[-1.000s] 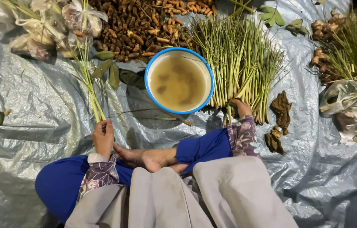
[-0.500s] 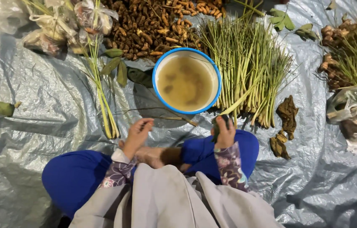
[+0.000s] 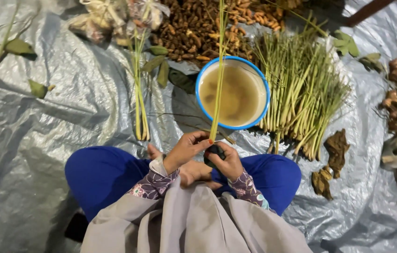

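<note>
- Nearest the camera: grey cloth over the lap, blue trousered knees spread to either side, patterned purple sleeve cuffs at both wrists. Person is seated cross-legged on a crinkled silver-grey plastic tarp on the ground.
- Left hand: raised in front of the lap, wrist bent, fingers pinched together on the lower end of a long pale green lemongrass stalk. Red varnish shows on one nail.
- Right hand: just beside the left and touching it, fingers curled shut around a small dark object; its kind cannot be told.
- The stalk: held nearly upright, base pale yellow-green, greener toward the top; it runs up across the bowl and out of the top edge of the view.
- Beyond the hands: round blue-rimmed bowl of cloudy yellowish liquid, resting on the tarp.
- Right of the bowl: spread bundle of green lemongrass stalks, with dark brown dried pieces near its lower end.
- Left of the bowl: a thin bunch of stalks lying alone, a few green leaves about it.
- Farthest: heap of small brown-orange roots and clear plastic packets.
- Change against half a second earlier: both hands were then low at the knees and apart, holding no raised stalk; now they meet and the stalk stands up over the bowl.
</note>
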